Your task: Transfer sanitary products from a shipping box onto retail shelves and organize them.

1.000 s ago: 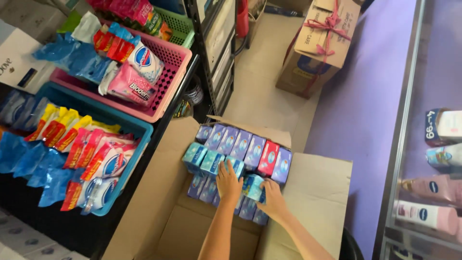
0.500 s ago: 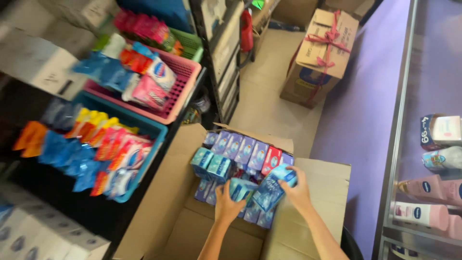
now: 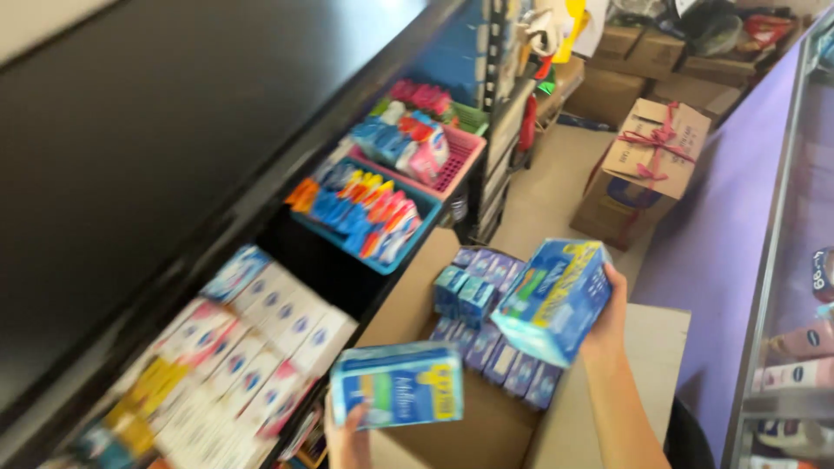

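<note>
Fingers of right hand (image 3: pixel 608 326) wrapped round far end of a light-blue rectangular plastic-wrapped pack (image 3: pixel 553 300), held tilted above open brown cardboard box (image 3: pixel 486 434). Left hand (image 3: pixel 346 439) gripping bottom edge of second blue flat pack (image 3: pixel 397 383), just beside box's near-left corner. Open floor past box's far side; teal plastic basket (image 3: pixel 408 252) crowding its left flap.

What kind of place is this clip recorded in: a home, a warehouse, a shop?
Most likely a small shop or its stockroom. Shelves hold plastic baskets of wrapped packets and rows of small white boxes, a glass display case stands opposite, and both hands lift blue packs out of an open cardboard carton of stock.
</note>
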